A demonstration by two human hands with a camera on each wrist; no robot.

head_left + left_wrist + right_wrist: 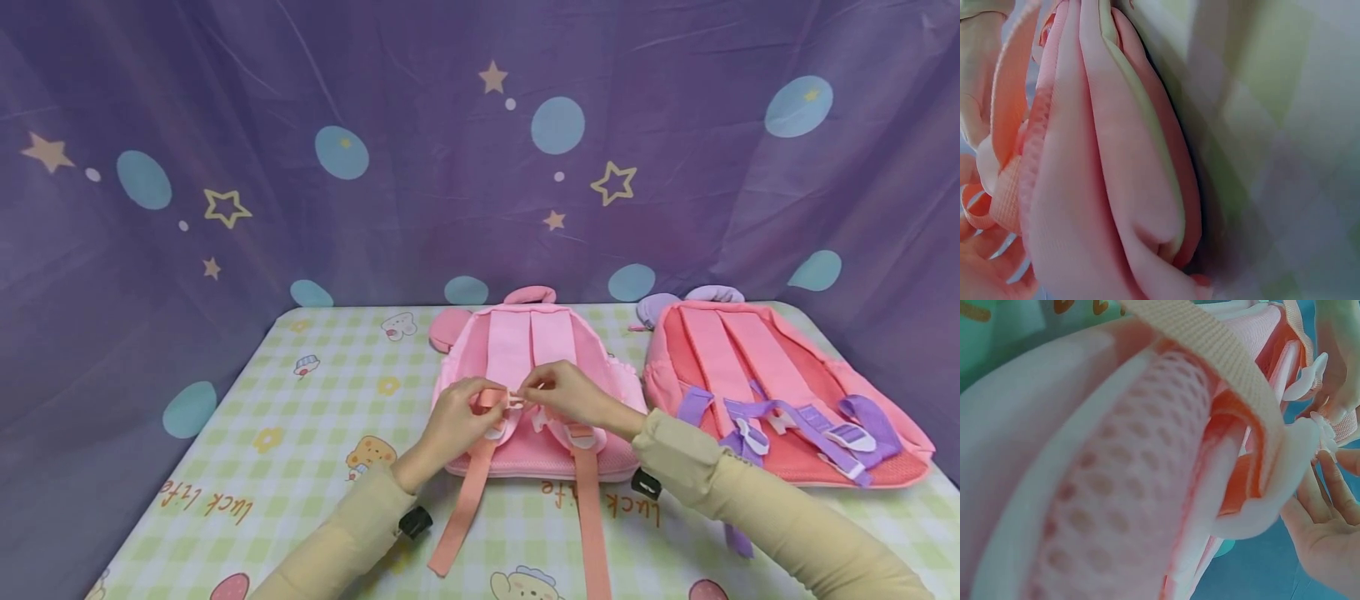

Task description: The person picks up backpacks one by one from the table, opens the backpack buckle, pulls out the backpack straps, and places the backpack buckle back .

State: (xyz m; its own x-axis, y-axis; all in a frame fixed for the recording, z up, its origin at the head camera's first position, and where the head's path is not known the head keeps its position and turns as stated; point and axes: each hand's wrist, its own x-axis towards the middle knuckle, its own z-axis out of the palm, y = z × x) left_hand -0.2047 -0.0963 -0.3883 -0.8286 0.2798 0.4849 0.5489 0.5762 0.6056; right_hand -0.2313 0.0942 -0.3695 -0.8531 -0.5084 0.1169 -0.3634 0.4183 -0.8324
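A light pink backpack (543, 454) lies with its strap side up on the table, its two shoulder straps running down the middle. My left hand (456, 419) pinches a looped orange strap (491, 397) by its small white buckle (515, 402). From the other side, my right hand (573, 398) pinches the same buckle between thumb and fingers. In the right wrist view, fingers of both hands meet at the white buckle (1324, 434); its far details are hidden by them. Orange webbing (1009, 106) crosses beside the pack's side in the left wrist view.
A second, coral-pink backpack (780, 375) with purple straps (806, 429) lies on the right, close to my right forearm. Two loose orange strap ends (465, 508) hang toward me over the checked tablecloth (300, 500). A purple curtain (420, 225) rises behind the table.
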